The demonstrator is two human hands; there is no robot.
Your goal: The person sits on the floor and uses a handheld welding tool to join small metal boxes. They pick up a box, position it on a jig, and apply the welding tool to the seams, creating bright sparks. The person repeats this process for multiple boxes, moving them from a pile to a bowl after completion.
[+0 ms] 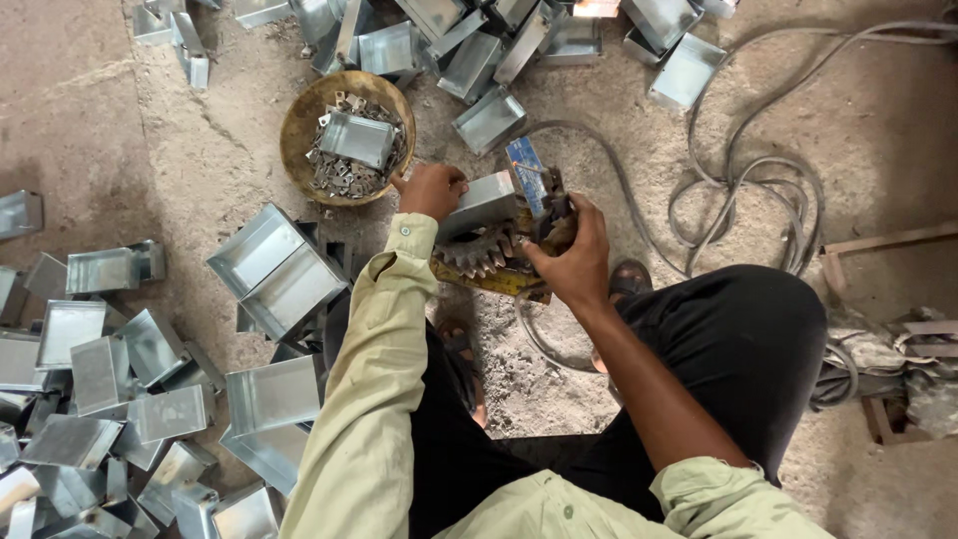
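Galvanised sheet-metal box (479, 203), open-topped and grey, is held at the centre of the view against a small yellow-framed geared hand machine (491, 262). The left hand (431, 190) is closed on the box's 9 o'clock end; the right hand (571, 255) is wrapped round the machine's handle at 3 o'clock. Fingertips could be nipped by the exposed toothed gears, since both hands lie just beside them.
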